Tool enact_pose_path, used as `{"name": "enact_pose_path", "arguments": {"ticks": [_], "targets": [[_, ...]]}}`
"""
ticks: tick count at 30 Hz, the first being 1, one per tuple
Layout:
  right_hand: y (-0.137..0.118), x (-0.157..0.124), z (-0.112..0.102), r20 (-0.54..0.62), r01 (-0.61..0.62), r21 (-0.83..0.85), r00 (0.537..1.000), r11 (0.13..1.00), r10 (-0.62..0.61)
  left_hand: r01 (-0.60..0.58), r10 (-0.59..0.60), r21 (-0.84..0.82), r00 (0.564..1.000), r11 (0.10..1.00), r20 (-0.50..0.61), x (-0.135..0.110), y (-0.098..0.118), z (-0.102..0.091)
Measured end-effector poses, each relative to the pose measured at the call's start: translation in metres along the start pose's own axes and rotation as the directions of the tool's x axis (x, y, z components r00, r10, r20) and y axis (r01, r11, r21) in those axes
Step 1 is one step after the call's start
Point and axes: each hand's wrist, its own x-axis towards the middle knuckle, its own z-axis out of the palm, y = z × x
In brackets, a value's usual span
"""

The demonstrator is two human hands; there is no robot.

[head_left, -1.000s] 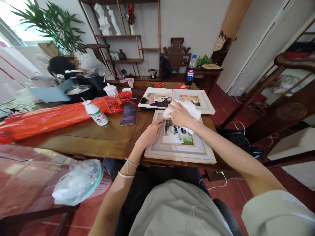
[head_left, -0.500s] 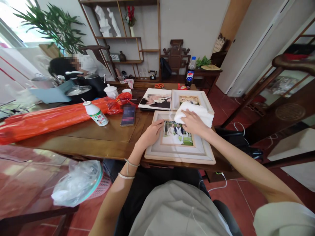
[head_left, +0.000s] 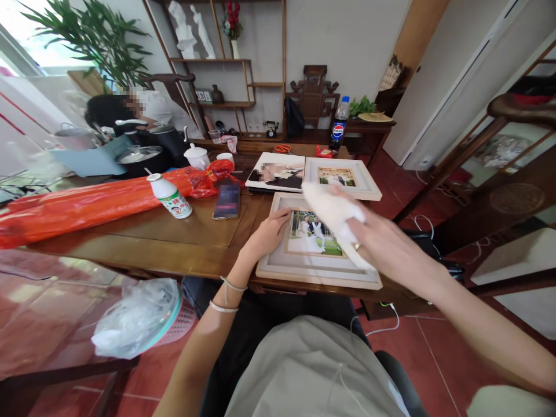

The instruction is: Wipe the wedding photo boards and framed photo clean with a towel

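A framed photo of a couple [head_left: 313, 233] lies flat at the table's front edge, in a wide pale frame. My left hand [head_left: 270, 233] rests on the frame's left side, fingers stretched out toward the picture. Blurred by motion, my right hand [head_left: 384, 246] grips a white cloth [head_left: 328, 211] above the frame's right part, and the cloth covers some of it. Behind lies a second framed photo [head_left: 337, 176], beside a white-covered photo album [head_left: 278, 172].
A phone [head_left: 226, 200], a white bottle [head_left: 170, 197] and a long red plastic-wrapped bundle [head_left: 104, 197] lie or stand on the left. Behind are orange scissors [head_left: 282, 149] and a cola bottle [head_left: 339, 124]. A bag-lined basket [head_left: 143, 318] stands below the table; a person sits at the far left.
My right hand has lifted the white cloth off the frame and moved right and toward me, uncovering the second framed photo. My left hand stays in place.
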Motion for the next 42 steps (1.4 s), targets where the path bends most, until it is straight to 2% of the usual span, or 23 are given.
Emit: {"name": "enact_pose_path", "arguments": {"ticks": [2,4,6,8,11,13,15,20,23,26,32,35,38,42], "targets": [[0.017,0.012,-0.001,-0.096,-0.055,-0.135,0.994,0.989,0.043,0.008,-0.008,0.003,1.0,1.0,-0.001,0.0,0.001,0.0],[0.033,0.023,0.008,-0.137,-0.019,-0.197,0.991,0.98,-0.008,0.013,-0.013,0.0,1.0,1.0,0.0,-0.001,0.001,0.0],[0.047,0.031,0.025,-0.075,0.066,-0.194,0.994,0.979,-0.082,0.008,-0.008,-0.003,1.0,1.0,-0.004,-0.001,0.0,0.0],[0.057,0.034,0.049,0.039,0.128,-0.143,0.992,0.981,-0.124,-0.006,0.006,-0.003,1.0,1.0,-0.007,-0.001,-0.001,0.0],[0.06,0.031,0.081,0.154,0.139,-0.049,0.98,0.989,-0.13,-0.008,0.008,0.004,1.0,1.0,-0.006,-0.001,-0.003,0.001],[0.055,0.028,0.089,0.175,0.119,-0.035,0.978,0.992,-0.112,-0.003,0.003,0.006,1.0,1.0,-0.002,-0.001,-0.003,0.002],[0.044,0.022,0.085,0.195,0.109,-0.039,0.976,0.993,-0.1,-0.001,0.001,0.006,1.0,1.0,-0.004,-0.001,-0.003,0.002],[-0.01,-0.003,0.051,0.275,0.158,0.015,0.949,0.987,-0.156,0.009,-0.009,0.006,1.0,1.0,-0.003,0.0,-0.002,0.002],[-0.032,-0.015,0.045,0.269,0.119,0.04,0.955,0.992,-0.126,0.006,-0.006,0.001,1.0,1.0,0.004,0.0,-0.001,0.002],[-0.022,-0.01,0.06,0.221,0.026,0.006,0.975,1.0,-0.026,-0.005,0.005,0.002,1.0,1.0,0.002,0.0,-0.001,0.001],[0.047,0.034,0.095,0.033,-0.177,-0.147,0.982,0.973,0.184,0.007,-0.007,0.01,1.0,1.0,0.007,-0.001,0.001,0.0],[0.062,0.052,0.097,0.084,-0.161,-0.15,0.981,0.976,0.175,0.012,-0.012,0.005,1.0,1.0,0.008,0.0,0.002,0.0],[0.051,0.053,0.089,0.204,-0.062,-0.131,0.975,0.989,0.088,0.03,-0.03,0.001,1.0,1.0,0.009,0.0,0.002,0.0],[0.008,0.023,0.066,0.319,0.046,-0.052,0.947,0.998,-0.027,0.037,-0.037,0.001,0.999,0.999,0.004,-0.001,0.0,0.002]]}}
